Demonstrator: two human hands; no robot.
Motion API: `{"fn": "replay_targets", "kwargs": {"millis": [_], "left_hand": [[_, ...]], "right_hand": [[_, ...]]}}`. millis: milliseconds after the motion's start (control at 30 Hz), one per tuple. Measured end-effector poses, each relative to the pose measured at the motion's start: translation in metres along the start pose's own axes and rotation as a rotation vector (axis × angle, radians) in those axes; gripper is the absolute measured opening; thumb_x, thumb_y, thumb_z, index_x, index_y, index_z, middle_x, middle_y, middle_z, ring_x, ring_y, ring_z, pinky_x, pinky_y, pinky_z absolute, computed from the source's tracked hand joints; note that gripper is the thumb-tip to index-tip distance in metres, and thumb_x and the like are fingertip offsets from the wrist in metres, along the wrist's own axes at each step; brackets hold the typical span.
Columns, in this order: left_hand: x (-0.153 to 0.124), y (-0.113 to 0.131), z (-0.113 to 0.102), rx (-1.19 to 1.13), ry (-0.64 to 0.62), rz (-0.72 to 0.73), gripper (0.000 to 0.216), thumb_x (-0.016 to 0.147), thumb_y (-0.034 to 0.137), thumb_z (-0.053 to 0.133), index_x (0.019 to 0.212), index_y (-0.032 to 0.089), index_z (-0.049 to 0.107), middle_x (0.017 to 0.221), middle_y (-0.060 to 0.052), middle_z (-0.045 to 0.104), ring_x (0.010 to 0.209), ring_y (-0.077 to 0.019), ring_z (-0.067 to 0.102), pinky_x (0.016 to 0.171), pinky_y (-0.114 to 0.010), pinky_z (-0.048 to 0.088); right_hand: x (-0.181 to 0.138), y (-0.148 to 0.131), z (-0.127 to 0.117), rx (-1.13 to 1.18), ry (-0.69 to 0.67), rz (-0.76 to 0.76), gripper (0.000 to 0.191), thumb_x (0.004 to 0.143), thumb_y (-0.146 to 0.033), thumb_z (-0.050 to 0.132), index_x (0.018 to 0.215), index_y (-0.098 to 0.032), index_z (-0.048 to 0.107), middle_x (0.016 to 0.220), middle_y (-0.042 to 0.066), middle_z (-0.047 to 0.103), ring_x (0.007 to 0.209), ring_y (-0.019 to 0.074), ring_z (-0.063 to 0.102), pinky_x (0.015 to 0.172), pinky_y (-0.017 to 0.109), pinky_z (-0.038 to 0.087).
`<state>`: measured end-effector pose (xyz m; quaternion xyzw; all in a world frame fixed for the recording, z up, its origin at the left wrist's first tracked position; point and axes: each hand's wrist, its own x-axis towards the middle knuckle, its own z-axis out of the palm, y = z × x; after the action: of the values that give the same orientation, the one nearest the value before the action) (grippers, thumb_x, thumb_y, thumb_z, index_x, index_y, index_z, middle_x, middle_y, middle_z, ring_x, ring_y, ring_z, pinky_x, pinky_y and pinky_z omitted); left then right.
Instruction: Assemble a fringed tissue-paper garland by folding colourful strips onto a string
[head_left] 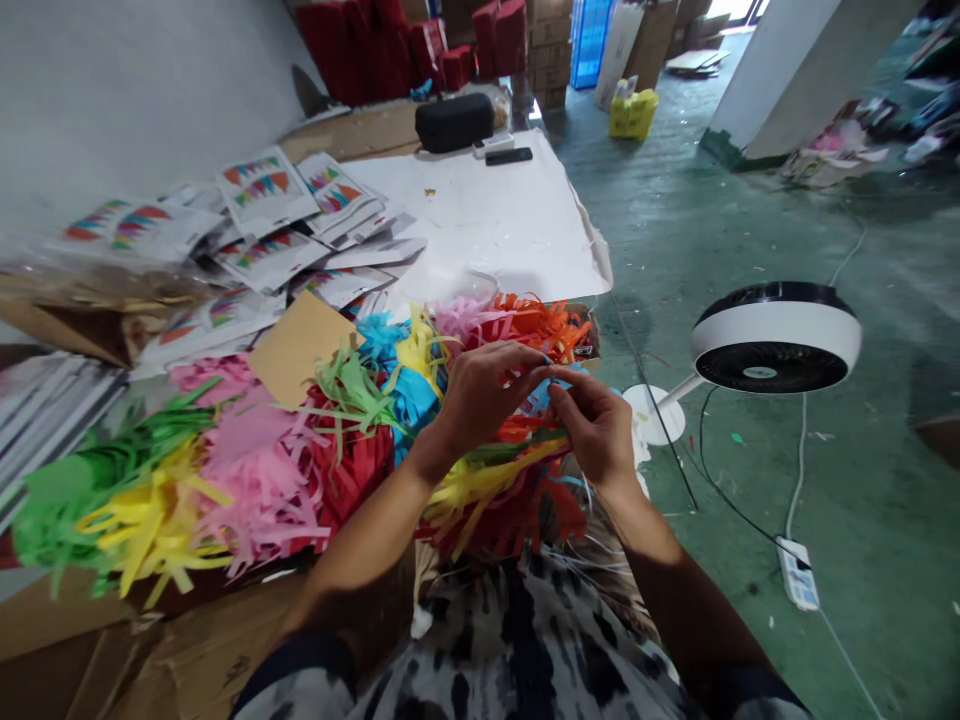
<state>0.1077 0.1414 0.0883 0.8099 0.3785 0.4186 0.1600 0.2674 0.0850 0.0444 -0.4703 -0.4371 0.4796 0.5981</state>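
Observation:
Fingertips of my left hand (491, 390) and my right hand (596, 420) meet above a heap of cut tissue-paper tassels. Both are closed in a pinch around something small, with a bit of blue paper (538, 398) showing between them; its shape is hidden by the fingers. Below my hands lie yellow tassels (469, 490) and dark red ones (480, 540). Orange tassels (555, 325) spread just beyond the fingers. To the left are light green tassels (349, 385), pink tassels (262, 470) and green tassels (97, 490). A tan card (304, 350) rests on the heap.
Printed packets (266, 190) with bunting pictures lie in piles on the left. A white sheet (487, 220) covers the table, with a black case (454, 122) and a phone (508, 156) at its far end. At right stand a fan (776, 340) and a power strip (796, 575) on the floor.

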Motion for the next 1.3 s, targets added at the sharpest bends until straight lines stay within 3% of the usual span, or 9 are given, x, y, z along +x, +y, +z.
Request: {"fn": "replay_targets", "kwargs": {"millis": [167,400,633,867,1067,1300], "left_hand": [[-0.002,-0.002,0.0,-0.065,-0.071,-0.002,0.016,0.099,0.035,0.072,0.097,0.019,0.077,0.089,-0.004,0.079,0.074,-0.012,0.071,0.069,-0.024,0.053],[-0.006,-0.003,0.007,-0.195,-0.055,-0.021,0.012,0.101,0.031,0.067,0.099,0.021,0.075,0.093,-0.003,0.074,0.08,-0.0111,0.069,0.071,-0.023,0.056],[-0.008,0.005,0.01,-0.451,-0.024,-0.25,0.02,0.096,0.039,0.073,0.097,0.019,0.074,0.093,-0.004,0.073,0.082,-0.0126,0.071,0.067,-0.021,0.059],[-0.007,0.009,0.012,-0.437,-0.009,-0.287,0.015,0.095,0.03,0.067,0.092,0.018,0.075,0.089,-0.004,0.072,0.077,-0.0127,0.07,0.065,-0.021,0.058],[-0.004,0.013,0.013,-0.446,0.001,-0.347,0.011,0.085,0.019,0.066,0.093,0.018,0.074,0.084,-0.001,0.074,0.072,-0.012,0.071,0.065,-0.021,0.059],[-0.01,0.019,0.024,-0.495,0.0,-0.46,0.01,0.081,0.019,0.072,0.09,0.019,0.068,0.081,0.0,0.069,0.07,-0.0115,0.066,0.059,-0.02,0.056]], "right_hand": [[0.003,0.002,-0.001,0.019,0.025,0.048,0.036,0.084,-0.053,0.08,0.098,-0.019,0.077,0.065,-0.002,0.066,0.055,0.0118,0.059,0.05,0.023,0.044],[0.004,0.003,0.0,0.059,0.024,0.06,0.035,0.083,-0.053,0.081,0.094,-0.02,0.077,0.064,-0.002,0.066,0.054,0.011,0.057,0.048,0.023,0.042],[0.003,0.003,0.001,0.043,0.02,0.048,0.036,0.085,-0.055,0.079,0.095,-0.021,0.077,0.065,-0.001,0.066,0.055,0.0115,0.057,0.049,0.024,0.043],[0.002,0.003,0.001,0.067,0.009,0.065,0.037,0.083,-0.055,0.081,0.095,-0.02,0.075,0.064,-0.002,0.066,0.054,0.0118,0.059,0.049,0.023,0.044],[0.001,0.003,0.002,0.006,0.015,0.022,0.037,0.085,-0.055,0.079,0.095,-0.019,0.075,0.066,-0.001,0.068,0.056,0.0126,0.061,0.052,0.024,0.047],[-0.001,0.008,0.005,-0.039,0.026,-0.045,0.028,0.089,-0.05,0.075,0.094,-0.022,0.074,0.072,0.001,0.073,0.064,0.0154,0.067,0.058,0.027,0.053]]}}
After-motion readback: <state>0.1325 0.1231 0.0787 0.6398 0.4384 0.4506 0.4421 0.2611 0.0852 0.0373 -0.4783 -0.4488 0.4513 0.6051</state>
